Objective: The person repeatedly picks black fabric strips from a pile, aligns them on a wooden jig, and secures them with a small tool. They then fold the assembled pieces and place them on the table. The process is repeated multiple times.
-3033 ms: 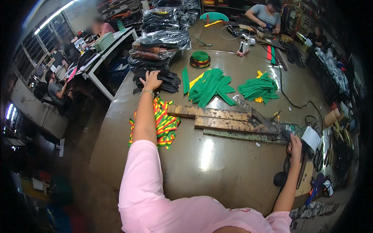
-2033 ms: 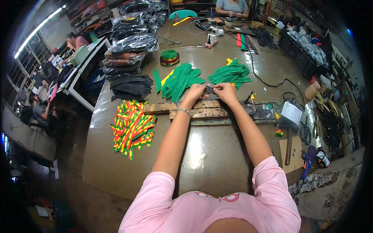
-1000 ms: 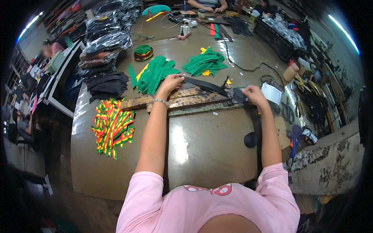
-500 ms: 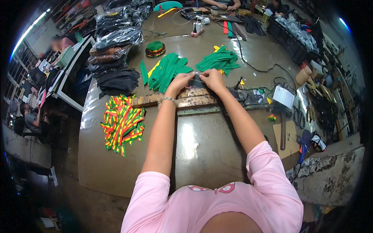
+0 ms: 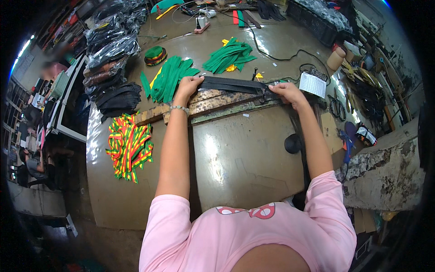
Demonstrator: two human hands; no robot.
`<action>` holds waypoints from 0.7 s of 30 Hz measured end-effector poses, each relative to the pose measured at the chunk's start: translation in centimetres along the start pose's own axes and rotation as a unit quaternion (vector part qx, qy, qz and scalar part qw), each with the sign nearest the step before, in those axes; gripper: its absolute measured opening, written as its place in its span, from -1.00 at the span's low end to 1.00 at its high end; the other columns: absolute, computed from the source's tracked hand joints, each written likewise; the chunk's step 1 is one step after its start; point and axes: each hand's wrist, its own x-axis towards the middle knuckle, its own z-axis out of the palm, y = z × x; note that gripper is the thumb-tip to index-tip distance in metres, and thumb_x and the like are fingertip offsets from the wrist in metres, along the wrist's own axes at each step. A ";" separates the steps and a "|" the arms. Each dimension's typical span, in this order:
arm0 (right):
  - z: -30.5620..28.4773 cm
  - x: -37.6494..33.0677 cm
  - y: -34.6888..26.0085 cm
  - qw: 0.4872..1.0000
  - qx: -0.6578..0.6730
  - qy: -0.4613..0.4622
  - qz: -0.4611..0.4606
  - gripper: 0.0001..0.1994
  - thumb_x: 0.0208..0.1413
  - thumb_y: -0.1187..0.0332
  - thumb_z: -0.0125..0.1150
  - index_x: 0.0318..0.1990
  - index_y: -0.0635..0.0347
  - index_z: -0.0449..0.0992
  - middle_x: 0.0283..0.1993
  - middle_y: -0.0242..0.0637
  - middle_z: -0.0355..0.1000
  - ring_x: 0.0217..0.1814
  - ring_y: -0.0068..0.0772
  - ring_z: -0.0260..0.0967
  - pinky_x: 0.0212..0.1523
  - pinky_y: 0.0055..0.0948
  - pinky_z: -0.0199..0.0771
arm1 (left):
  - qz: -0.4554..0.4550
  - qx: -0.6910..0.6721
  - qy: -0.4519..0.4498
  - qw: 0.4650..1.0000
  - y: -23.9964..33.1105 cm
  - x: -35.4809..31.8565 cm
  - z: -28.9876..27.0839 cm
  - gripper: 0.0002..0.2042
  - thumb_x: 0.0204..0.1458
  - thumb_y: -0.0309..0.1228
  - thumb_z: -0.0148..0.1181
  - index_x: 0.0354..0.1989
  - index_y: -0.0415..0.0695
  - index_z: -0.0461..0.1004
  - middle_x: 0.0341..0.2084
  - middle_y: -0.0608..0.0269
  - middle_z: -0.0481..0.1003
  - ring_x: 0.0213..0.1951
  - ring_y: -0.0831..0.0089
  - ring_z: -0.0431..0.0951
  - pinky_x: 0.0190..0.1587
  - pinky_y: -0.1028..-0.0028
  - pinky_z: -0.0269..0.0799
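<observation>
Between the left hand and right hand, a black strap stretches, pinched at both ends. Under it lie wooden boards; green strips sit just beyond the left grip.

Both arms reach straight forward from the lower edge, bare from the short pink sleeves onward, elbows nearly straight. The left hand lies palm down with fingers curled forward and gripping; a thin bracelet circles its wrist. The right hand sits well apart from it, at about the same reach, palm down, fingers bent and pinching toward the left, thumb tucked under. The forearms run almost parallel, the right angling slightly inward from the shoulder. Both wrists are level, neither hand lifted.
</observation>
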 end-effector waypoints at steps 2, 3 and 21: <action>0.7 0.3 1.7 0.998 0.059 -0.018 0.025 -0.71 -0.08 0.09 0.27 -0.48 0.13 0.50 -0.75 -0.58 0.09 -0.75 -0.71 -0.07 -0.71 -0.60 -0.14 | -0.018 0.001 0.006 1.000 -0.1 0.1 0.0 -0.74 -0.07 -0.22 0.21 -0.56 -0.18 0.49 -0.75 0.50 0.26 -0.70 0.69 0.10 -0.64 0.58 -0.03; 1.0 0.5 2.4 0.996 0.077 -0.027 0.031 -0.71 -0.08 0.08 0.27 -0.48 0.13 0.49 -0.75 -0.60 0.05 -0.75 -0.71 -0.09 -0.71 -0.59 -0.15 | -0.012 -0.005 0.010 1.000 -0.1 0.1 0.0 -0.73 -0.08 -0.22 0.21 -0.60 -0.19 0.48 -0.76 0.49 0.27 -0.70 0.68 0.12 -0.64 0.57 -0.01; 16.9 6.6 -8.0 0.939 -0.194 0.121 -0.258 -0.77 -0.07 0.23 0.19 -0.34 0.19 0.57 -0.41 -0.08 0.48 -0.38 -0.16 0.46 -0.30 -0.33 0.42 | -0.015 0.039 -0.085 0.996 0.6 -1.5 -1.7 -0.72 -0.09 -0.38 0.11 -0.19 -0.22 0.49 -0.55 0.41 0.39 -0.53 0.66 0.28 -0.47 0.63 0.20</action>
